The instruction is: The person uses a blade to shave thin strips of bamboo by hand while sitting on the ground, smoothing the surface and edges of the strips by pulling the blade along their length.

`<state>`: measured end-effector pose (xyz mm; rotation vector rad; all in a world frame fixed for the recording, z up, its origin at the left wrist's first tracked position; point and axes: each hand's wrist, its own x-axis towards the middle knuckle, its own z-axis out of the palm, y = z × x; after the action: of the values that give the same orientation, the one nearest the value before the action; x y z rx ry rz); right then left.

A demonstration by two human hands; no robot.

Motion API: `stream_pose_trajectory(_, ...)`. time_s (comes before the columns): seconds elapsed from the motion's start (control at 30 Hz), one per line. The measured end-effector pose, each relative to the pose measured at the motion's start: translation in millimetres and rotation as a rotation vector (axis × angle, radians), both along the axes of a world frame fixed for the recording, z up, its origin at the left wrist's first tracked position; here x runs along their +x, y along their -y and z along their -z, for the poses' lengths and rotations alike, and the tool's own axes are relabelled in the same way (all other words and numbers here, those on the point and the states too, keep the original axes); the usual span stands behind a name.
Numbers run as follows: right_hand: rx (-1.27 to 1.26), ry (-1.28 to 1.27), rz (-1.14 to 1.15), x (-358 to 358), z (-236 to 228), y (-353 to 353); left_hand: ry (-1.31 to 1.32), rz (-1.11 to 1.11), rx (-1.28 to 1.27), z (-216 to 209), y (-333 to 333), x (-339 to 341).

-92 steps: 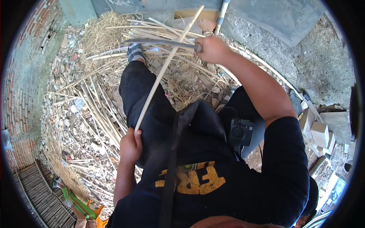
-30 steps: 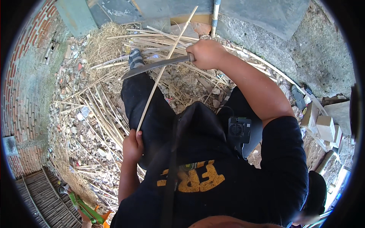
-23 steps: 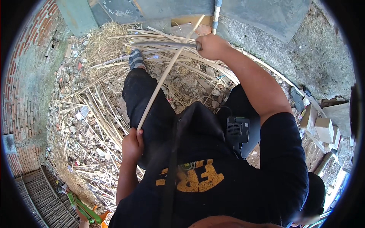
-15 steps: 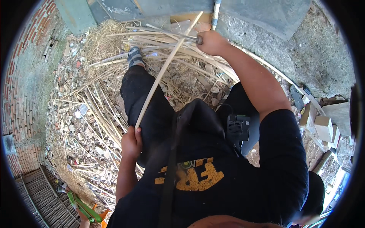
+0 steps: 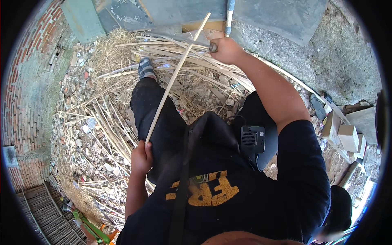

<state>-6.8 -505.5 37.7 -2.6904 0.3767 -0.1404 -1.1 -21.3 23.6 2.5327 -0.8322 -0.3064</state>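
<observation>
My left hand (image 5: 141, 157) is closed around the near end of a long pale bamboo strip (image 5: 170, 85), beside my left thigh. The strip slants up and away to the right, past my knee. Out in front, my right hand (image 5: 228, 51) grips the dark handle of a long-bladed knife (image 5: 198, 42). Its grey blade points left and crosses the strip near the far end. Whether the blade presses on the strip or only passes by it, I cannot tell.
Bamboo strips lie piled ahead (image 5: 163, 50) and at the left (image 5: 107, 122) on rubble ground. A brick wall (image 5: 24, 102) stands left, a concrete wall (image 5: 326, 61) right. Sandals (image 5: 317, 105) and blocks (image 5: 348, 139) lie at the right. A person in green (image 5: 94, 232) is at lower left.
My right hand and the knife have shifted slightly left and nearer. The strip's far end has swung a little left; my left hand keeps its grip.
</observation>
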Motion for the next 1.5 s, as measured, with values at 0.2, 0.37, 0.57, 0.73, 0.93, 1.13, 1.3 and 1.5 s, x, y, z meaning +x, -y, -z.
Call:
stream_pose_trajectory(0.2,-0.147,-0.067,-0.089,3,4,-19,-0.034,-0.008,0.034,7,-7,2)
stream_pose_trajectory(0.37,0.01,-0.038,0.24,0,-6,19,-0.012,0.021,0.042,-2,-3,7)
stream_pose_trajectory(0.57,-0.174,-0.075,-0.13,-6,-22,-21,-0.013,0.052,0.004,6,-10,7)
stream_pose_trajectory(0.73,0.117,0.007,0.308,3,8,28,-0.023,0.011,-0.046,6,-1,5)
stream_pose_trajectory(0.93,0.122,0.104,0.286,-2,3,30,0.015,0.029,-0.017,6,-7,4)
stream_pose_trajectory(1.13,0.117,0.095,0.303,-4,2,28,-0.022,0.019,-0.015,1,-3,3)
stream_pose_trajectory(1.3,0.157,0.129,0.27,-4,5,26,-0.023,0.008,-0.05,1,-2,2)
stream_pose_trajectory(1.5,0.086,0.164,0.214,-4,4,19,0.006,0.021,-0.051,1,-1,2)
